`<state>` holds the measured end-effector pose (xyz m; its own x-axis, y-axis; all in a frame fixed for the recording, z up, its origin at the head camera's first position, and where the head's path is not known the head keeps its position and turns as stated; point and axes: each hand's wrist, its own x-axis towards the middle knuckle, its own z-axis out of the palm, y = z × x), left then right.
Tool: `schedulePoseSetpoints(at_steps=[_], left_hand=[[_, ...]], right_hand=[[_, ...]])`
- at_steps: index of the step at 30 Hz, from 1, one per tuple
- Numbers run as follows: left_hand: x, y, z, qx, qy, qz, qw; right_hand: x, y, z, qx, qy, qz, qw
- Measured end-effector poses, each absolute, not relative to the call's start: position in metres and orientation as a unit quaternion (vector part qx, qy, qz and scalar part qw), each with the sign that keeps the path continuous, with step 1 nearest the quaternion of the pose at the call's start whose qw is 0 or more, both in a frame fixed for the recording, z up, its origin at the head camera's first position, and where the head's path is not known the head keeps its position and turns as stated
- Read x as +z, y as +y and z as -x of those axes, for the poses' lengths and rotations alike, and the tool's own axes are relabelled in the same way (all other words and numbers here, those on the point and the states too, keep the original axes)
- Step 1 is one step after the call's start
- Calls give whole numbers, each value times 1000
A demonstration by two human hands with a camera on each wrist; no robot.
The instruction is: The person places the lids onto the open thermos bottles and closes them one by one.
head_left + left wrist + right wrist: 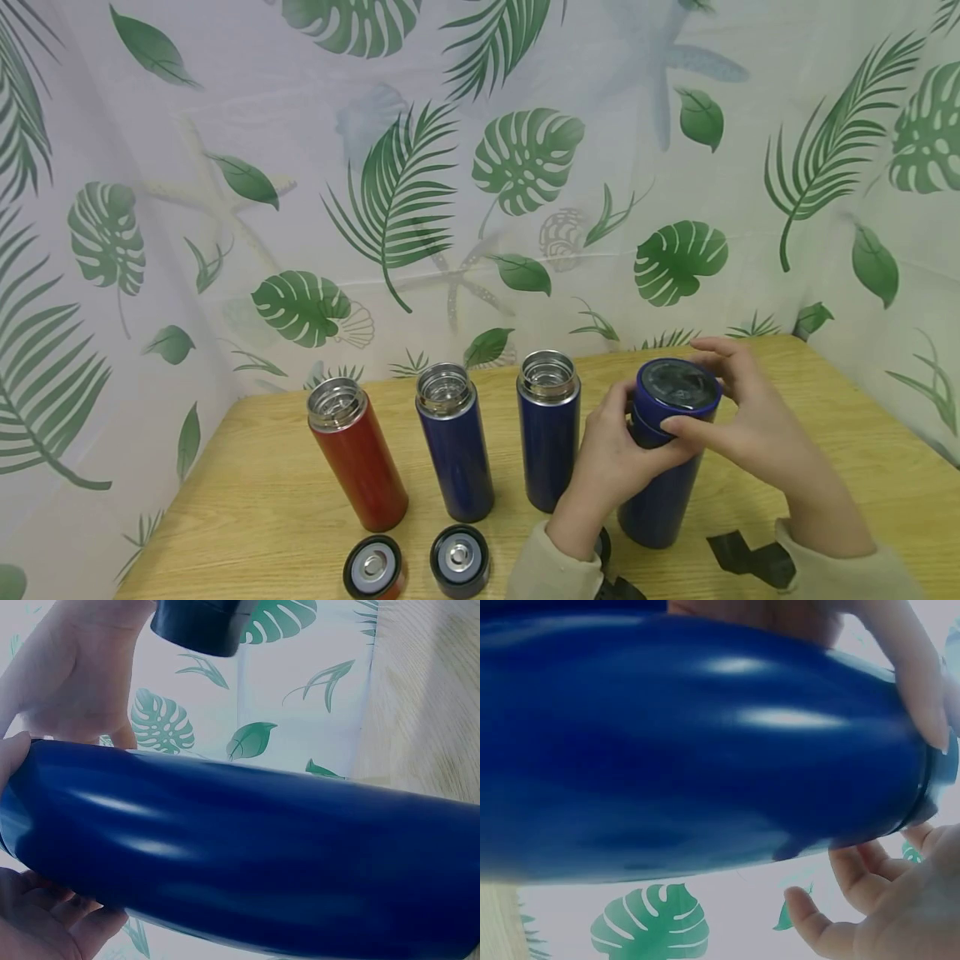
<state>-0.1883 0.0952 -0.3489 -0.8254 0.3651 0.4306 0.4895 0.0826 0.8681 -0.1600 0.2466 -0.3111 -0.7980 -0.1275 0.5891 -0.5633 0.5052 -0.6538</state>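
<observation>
A dark blue thermos bottle [658,504] stands on the right side of the table with its blue lid [678,385] on top. My left hand [611,454] grips the bottle's upper part just under the lid, thumb in front. From the other side, my right hand [765,425] holds the lid between its thumb and fingers. The bottle's glossy body [247,847] fills much of the left wrist view, fingers of a hand on both sides of its top end. In the right wrist view the same body [667,750] stretches across, and the lid end is partly hidden.
Left of the held bottle stand a red bottle [360,467] and two blue bottles [457,458] [550,442], all without lids. Upturned lids [372,567] [460,560] lie in front; another is mostly behind the left sleeve [558,571]. A leaf-patterned cloth [450,208] hangs behind the wooden table [255,467].
</observation>
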Motion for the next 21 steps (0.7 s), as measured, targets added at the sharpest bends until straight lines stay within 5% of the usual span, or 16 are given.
schedulePoseSetpoints(at_steps=[13, 21], left_hand=[[-347, 94, 188, -618, -728, 294, 34], [-349, 95, 188, -615, -732, 290, 41]], right_hand=[[-315, 252, 163, 567, -712, -366, 192], [-311, 247, 159, 457, -827, -223, 241]])
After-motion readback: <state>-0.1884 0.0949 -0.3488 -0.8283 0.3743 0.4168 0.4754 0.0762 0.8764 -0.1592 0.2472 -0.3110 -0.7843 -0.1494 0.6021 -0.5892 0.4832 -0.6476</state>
